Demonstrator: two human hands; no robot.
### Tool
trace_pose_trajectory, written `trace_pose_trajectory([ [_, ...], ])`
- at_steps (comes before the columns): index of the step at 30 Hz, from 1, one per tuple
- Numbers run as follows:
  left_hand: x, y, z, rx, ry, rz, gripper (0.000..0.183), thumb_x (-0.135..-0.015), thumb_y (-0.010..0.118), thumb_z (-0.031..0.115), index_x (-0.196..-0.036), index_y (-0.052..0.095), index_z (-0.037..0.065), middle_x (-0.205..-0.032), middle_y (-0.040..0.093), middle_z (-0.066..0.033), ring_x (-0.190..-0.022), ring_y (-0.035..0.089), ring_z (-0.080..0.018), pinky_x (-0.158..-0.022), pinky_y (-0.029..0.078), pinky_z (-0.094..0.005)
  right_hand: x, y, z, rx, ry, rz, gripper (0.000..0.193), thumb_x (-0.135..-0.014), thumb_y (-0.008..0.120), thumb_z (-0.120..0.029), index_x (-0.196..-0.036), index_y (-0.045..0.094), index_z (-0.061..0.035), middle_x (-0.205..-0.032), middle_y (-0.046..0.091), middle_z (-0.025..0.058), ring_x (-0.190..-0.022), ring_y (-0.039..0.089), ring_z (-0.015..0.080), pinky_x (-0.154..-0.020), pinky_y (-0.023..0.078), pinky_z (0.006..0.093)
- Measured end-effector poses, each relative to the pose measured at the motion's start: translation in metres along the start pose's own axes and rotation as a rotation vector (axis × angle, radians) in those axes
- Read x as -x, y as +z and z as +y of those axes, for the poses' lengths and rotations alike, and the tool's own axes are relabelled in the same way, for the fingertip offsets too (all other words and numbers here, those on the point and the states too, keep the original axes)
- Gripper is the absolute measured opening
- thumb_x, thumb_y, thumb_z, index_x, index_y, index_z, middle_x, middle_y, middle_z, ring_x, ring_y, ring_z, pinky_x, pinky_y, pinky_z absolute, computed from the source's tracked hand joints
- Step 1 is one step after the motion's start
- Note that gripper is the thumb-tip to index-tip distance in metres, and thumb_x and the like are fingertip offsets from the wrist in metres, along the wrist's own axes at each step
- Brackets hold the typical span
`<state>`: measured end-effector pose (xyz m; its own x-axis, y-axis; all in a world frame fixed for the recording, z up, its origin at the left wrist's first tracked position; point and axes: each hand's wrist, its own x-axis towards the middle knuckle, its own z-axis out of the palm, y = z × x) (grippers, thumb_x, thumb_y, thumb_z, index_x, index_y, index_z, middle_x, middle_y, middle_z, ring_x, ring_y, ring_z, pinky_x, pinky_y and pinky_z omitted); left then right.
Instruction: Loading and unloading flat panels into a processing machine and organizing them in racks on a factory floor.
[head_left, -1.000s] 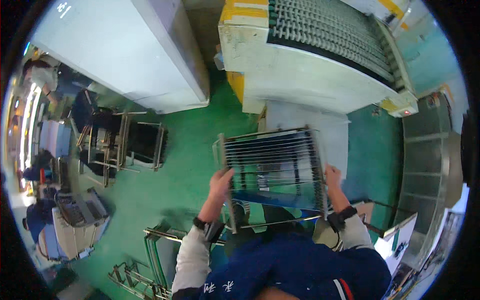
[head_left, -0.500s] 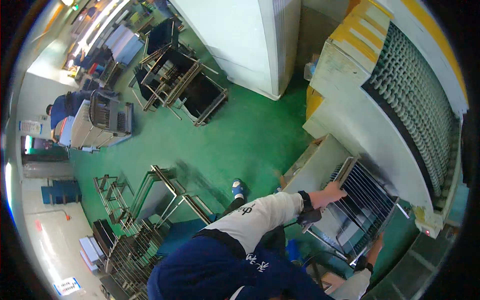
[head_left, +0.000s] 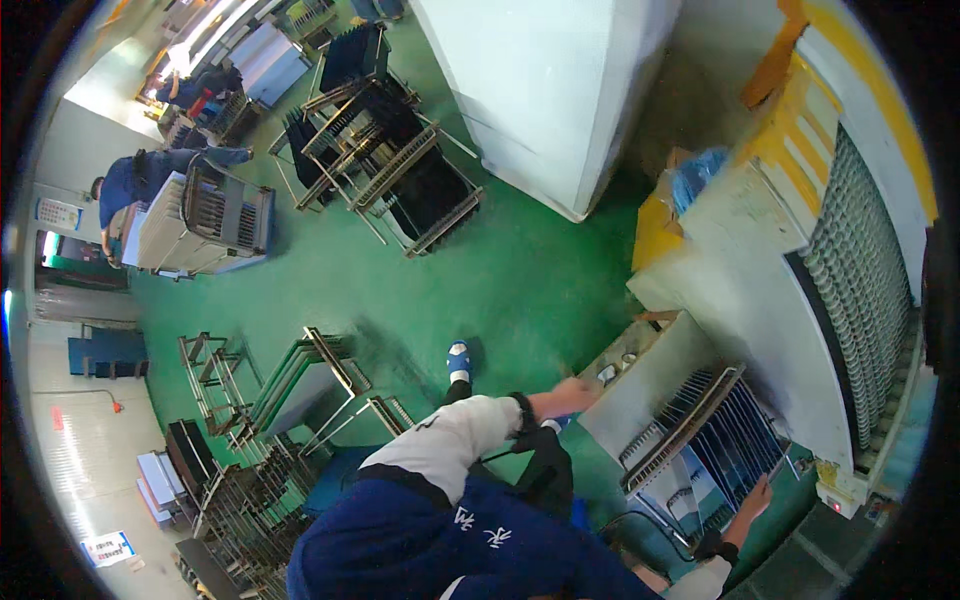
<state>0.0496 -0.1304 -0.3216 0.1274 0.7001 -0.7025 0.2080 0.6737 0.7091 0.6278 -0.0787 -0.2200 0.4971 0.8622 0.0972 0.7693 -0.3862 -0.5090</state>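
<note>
A metal slotted rack (head_left: 690, 415) with dark upright panels stands at the lower right, beside the white machine. My right hand (head_left: 757, 497) is at the rack's near right edge, fingers curled against it. To the left of the rack and apart from it, my left hand (head_left: 568, 398) hangs over the green floor. Motion smears it, so its fingers cannot be made out. A low grey-white cabinet (head_left: 640, 375) stands between my left hand and the machine.
The roller conveyor (head_left: 860, 290) curves along the right. A tall white cabinet (head_left: 540, 90) stands at the back. Dark wheeled racks (head_left: 385, 150) are behind, and more racks (head_left: 310, 385) stand at the left. A person (head_left: 140, 195) bends over a panel cart (head_left: 205, 225).
My left hand has left the rack's top bar and moved left. My right hand stays at the rack's near edge. The whole view has shifted slightly.
</note>
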Motion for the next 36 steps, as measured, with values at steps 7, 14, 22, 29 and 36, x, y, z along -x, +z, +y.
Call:
trace_pose_trajectory([
  [7,0.075,-0.236,-0.159,-0.133,-0.194,0.321,0.034,-0.075,0.060,0.033,-0.091,0.069,0.004,-0.087,0.068,-0.0166,-0.082,0.066,-0.0314,-0.074,0.052,-0.0408,0.067,0.039,-0.165,0.111,-0.186,-0.134,0.034,-0.089,0.055,-0.029,-0.096,0.068,0.0014,-0.090,0.067,0.0152,-0.086,0.063,0.0285,-0.076,0.047,0.0380],
  [14,0.123,-0.472,-0.248,-0.028,-0.272,0.713,0.039,-0.074,0.063,0.036,-0.093,0.069,0.002,-0.089,0.068,-0.0177,-0.082,0.066,-0.0309,-0.076,0.052,-0.0407,0.182,0.219,-0.364,-0.254,0.019,-0.920,0.022,-0.085,0.061,-0.023,-0.095,0.068,-0.0038,-0.086,0.065,0.0028,-0.080,0.057,0.0132,-0.072,0.044,0.0298],
  [22,0.098,-0.644,-0.167,-0.287,0.000,1.113,0.048,-0.075,0.066,0.042,-0.104,0.066,0.003,-0.097,0.067,-0.0182,-0.093,0.063,-0.0332,-0.084,0.048,-0.0411,0.251,0.458,-0.490,-0.199,-0.088,-1.378,0.023,-0.083,0.064,-0.024,-0.089,0.065,-0.0023,-0.078,0.064,0.0028,-0.064,0.056,0.0108,-0.054,0.043,0.0247],
  [29,0.061,-0.707,-0.131,-0.471,-0.079,1.110,0.064,-0.074,0.068,0.048,-0.118,0.058,0.003,-0.118,0.056,-0.0195,-0.110,0.052,-0.0373,-0.095,0.041,-0.0433,0.285,0.617,-0.642,-0.077,-0.073,-1.441,0.024,-0.082,0.065,-0.028,-0.091,0.066,-0.0052,-0.076,0.065,0.0011,-0.064,0.058,0.0094,-0.054,0.044,0.0245],
  [36,0.002,-0.733,-0.129,-0.601,-0.010,1.096,0.070,-0.068,0.074,0.049,-0.113,0.058,-0.002,-0.114,0.058,-0.0208,-0.105,0.055,-0.0372,-0.091,0.043,-0.0444,0.337,0.732,-0.703,-0.175,0.153,-1.528,0.028,-0.083,0.065,-0.032,-0.098,0.064,-0.0080,-0.078,0.063,-0.0014,-0.067,0.058,0.0099,-0.057,0.045,0.0266],
])
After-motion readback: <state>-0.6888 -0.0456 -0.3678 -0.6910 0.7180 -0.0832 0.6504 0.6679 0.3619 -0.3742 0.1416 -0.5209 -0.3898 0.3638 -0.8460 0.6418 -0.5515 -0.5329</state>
